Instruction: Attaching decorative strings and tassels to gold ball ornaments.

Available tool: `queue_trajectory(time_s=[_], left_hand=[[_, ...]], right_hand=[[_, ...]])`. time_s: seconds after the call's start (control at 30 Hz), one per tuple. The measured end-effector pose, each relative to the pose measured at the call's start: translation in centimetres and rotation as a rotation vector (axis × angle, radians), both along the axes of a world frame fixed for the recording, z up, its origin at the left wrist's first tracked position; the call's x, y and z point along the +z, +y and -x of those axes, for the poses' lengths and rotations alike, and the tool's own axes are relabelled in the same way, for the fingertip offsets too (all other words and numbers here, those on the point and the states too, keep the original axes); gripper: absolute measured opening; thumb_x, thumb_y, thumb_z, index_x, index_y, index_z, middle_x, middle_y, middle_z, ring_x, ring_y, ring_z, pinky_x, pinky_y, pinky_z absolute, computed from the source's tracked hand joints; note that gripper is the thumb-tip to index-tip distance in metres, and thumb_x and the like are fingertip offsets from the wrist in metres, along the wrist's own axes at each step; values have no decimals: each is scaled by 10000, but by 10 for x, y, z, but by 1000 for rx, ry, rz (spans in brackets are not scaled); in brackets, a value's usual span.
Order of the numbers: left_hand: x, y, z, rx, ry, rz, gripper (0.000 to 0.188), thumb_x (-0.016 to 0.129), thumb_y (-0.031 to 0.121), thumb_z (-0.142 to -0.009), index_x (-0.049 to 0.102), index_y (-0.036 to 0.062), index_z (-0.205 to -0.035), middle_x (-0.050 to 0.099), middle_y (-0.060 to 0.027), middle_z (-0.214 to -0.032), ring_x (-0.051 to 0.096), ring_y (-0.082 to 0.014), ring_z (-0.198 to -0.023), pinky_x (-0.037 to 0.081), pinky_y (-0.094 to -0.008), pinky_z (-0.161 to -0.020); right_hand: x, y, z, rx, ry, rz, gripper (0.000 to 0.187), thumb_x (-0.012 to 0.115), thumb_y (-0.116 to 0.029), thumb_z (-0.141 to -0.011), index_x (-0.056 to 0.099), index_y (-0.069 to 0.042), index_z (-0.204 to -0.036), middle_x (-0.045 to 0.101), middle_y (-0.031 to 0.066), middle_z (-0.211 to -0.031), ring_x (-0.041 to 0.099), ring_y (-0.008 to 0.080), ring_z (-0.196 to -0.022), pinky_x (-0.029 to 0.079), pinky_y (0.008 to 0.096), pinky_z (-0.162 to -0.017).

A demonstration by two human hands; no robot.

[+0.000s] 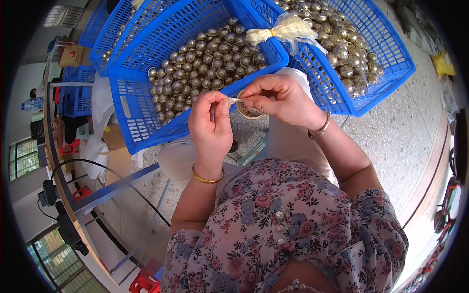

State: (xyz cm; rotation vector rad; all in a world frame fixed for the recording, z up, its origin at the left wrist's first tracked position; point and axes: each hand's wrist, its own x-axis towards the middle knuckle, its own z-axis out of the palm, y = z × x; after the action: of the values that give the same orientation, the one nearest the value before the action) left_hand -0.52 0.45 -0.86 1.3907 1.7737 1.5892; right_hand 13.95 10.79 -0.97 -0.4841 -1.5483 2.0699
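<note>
pinching thumb to forefinger, the left hand (pixel 210 119) has its grip pressed together on a thin pale strip (pixel 233 100). the right hand (pixel 286 100) meets it from the other side, thumb and finger drawn close on the upper edge of a round piece (pixel 250 111), gold-rimmed with dark markings; whether that grip pinches the strip too, i cannot tell. the round piece hangs just under the right fingertips, in front of the near edge of a blue crate (pixel 161 138).

inside that crate lies a heap of shiny metallic balls (pixel 205 61). a second blue crate (pixel 386 100), to the right, is piled with more balls (pixel 347 56), some under clear plastic. across the meeting rims of the two rests a bundle of cream strips (pixel 288 31), tied at its middle with a yellow band (pixel 272 33).

a gold bangle (pixel 207 180) circles the left wrist, a silvery one (pixel 320 128) the right. below is a floral blouse (pixel 288 219), and speckled floor (pixel 386 141) spreads to the right.
</note>
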Motion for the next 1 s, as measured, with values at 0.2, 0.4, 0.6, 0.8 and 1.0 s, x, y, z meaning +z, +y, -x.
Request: queue_trajectory(time_s=[0.2, 0.4, 0.6, 0.8, 1.0], left_hand=[[-4, 1, 4, -89, 171, 55, 70, 551, 1, -845, 530, -2, -912, 542, -60, -794, 513, -113, -650, 403, -219, -565], [19, 6, 0, -228, 174, 35, 365, 632, 95, -786, 535, 29, -1132, 541, -146, -1052, 567, -248, -933, 473, -309, -732], [16, 9, 4, -186, 658, -30, 173, 670, 64, -703, 620, 29, -864, 586, -85, -926, 563, -262, -825, 467, -351, -703], [24, 10, 5, -184, 610, -113, 106, 667, 2, -663, 604, 31, -744, 580, -46, -749, 561, -231, -725, 457, -332, -645], [18, 11, -2, -206, 484, -53, 118, 691, 14, -656, 590, 29, -716, 564, -42, -707, 560, -223, -705, 450, -332, -626]], right_hand=[[4, 11, -8, -61, -79, -157, 24, 599, -18, -805, 616, -1, -804, 576, -25, -730, 494, 11, -657, 413, 173, -575], [0, 12, -10, -53, -80, -160, 32, 585, -19, -807, 608, 1, -798, 574, -19, -722, 494, 20, -654, 416, 180, -579], [4, 10, -7, 5, -80, -272, 32, 587, -20, -810, 608, 3, -805, 581, -13, -711, 505, 29, -651, 422, 193, -568], [16, 21, -12, -5, -75, -828, 57, 649, -34, -751, 611, -6, -784, 605, 67, -708, 590, 165, -625, 450, 270, -543], [23, 22, -24, -79, -108, -960, 57, 645, -21, -719, 613, -19, -766, 599, 95, -711, 594, 262, -651, 467, 335, -570]])
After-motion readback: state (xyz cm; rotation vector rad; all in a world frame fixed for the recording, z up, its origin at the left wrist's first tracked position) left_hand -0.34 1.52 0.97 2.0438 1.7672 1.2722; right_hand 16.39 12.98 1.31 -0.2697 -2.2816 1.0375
